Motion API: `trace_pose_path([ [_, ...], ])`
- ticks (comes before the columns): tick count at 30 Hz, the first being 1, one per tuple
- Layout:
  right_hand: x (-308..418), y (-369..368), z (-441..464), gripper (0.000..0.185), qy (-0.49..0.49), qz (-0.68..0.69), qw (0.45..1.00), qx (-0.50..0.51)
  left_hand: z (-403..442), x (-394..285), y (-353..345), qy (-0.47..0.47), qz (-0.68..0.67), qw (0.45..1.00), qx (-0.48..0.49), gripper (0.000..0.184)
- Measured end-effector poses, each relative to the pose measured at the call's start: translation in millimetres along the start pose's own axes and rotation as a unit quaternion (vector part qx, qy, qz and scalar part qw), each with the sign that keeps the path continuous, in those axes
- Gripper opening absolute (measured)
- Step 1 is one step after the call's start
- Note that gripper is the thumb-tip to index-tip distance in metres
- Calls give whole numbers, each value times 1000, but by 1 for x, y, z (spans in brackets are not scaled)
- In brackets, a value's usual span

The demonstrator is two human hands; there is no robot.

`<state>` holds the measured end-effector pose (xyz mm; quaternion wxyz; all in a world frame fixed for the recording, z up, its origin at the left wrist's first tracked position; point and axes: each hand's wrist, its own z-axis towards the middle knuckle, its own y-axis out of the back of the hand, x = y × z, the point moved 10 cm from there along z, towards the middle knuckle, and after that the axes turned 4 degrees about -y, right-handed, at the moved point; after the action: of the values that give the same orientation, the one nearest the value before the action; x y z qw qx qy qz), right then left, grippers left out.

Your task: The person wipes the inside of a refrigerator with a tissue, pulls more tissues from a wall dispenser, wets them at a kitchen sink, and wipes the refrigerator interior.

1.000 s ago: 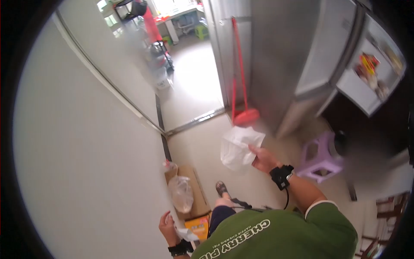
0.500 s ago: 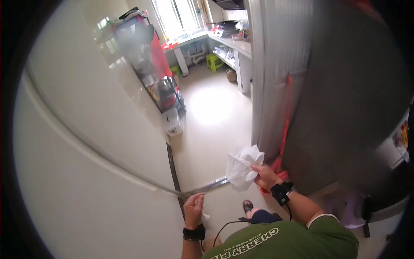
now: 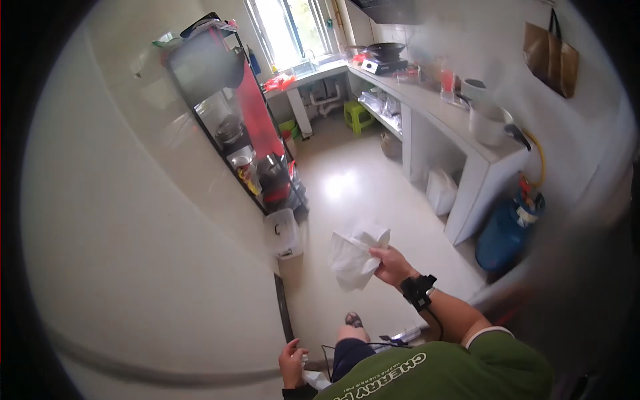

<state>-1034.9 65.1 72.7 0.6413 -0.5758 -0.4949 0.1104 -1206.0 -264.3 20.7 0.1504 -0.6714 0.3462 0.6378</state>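
A crumpled white sheet, thin like paper or tissue, hangs from my right hand, whose thumb and fingers pinch its right edge. Low in the view, beside the wall, is my left hand, its fingers curled. A small white piece shows just below and to the right of it, partly hidden by the hand and shirt. Both wrists carry black bands.
On the left stand a black shelf rack and a clear plastic bin. To the right, a counter bears a stove and pots, with a blue gas cylinder by its end. A green stool stands farther back.
The view has moved through the doorway into the kitchen, and the broom has left view. My left hand has dropped lower. The white sheet stays in my right hand.
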Motion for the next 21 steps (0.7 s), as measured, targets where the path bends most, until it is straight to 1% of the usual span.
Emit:
trace_pose_path([
  [2,14,18,54,45,-9,-6,1000,-23,63,7,-22,24,-44,998,31,33],
  [3,24,35,84,45,-13,-6,999,-30,98,2,-35,21,-45,997,51,33],
  [4,30,50,110,46,-16,-3,999,-38,129,3,-46,32,-23,996,74,32],
  [5,45,54,129,46,7,-1,998,-61,172,-5,-61,31,-2,995,98,31],
  [6,63,53,148,46,36,-7,996,-81,221,-21,-76,22,11,992,123,30],
  [7,74,69,174,46,26,12,994,-108,262,-50,-99,-43,-14,985,165,28],
  [8,88,73,194,45,27,10,992,-120,294,-74,-119,-53,7,980,194,29],
  [10,117,78,239,44,24,5,990,-139,371,-142,-167,-74,47,966,245,32],
  [12,147,77,282,42,35,0,988,-148,422,-189,-222,-8,67,946,318,38],
  [13,147,78,268,42,48,-2,988,-147,415,-185,-240,-35,36,943,330,40],
  [14,160,84,274,42,57,1,987,-148,427,-186,-270,-56,9,938,343,42],
  [15,168,84,286,41,54,5,989,-137,437,-187,-299,-24,-19,932,362,43],
  [17,175,86,351,40,26,-13,988,-149,499,-189,-339,45,-87,914,394,44],
  [19,198,93,416,40,14,-25,990,-137,556,-193,-375,67,-88,900,421,44],
  [20,208,96,435,39,13,-28,992,-126,571,-194,-390,78,-90,894,432,44],
  [21,221,101,465,39,8,-29,993,-117,601,-195,-403,84,-76,895,431,41],
])
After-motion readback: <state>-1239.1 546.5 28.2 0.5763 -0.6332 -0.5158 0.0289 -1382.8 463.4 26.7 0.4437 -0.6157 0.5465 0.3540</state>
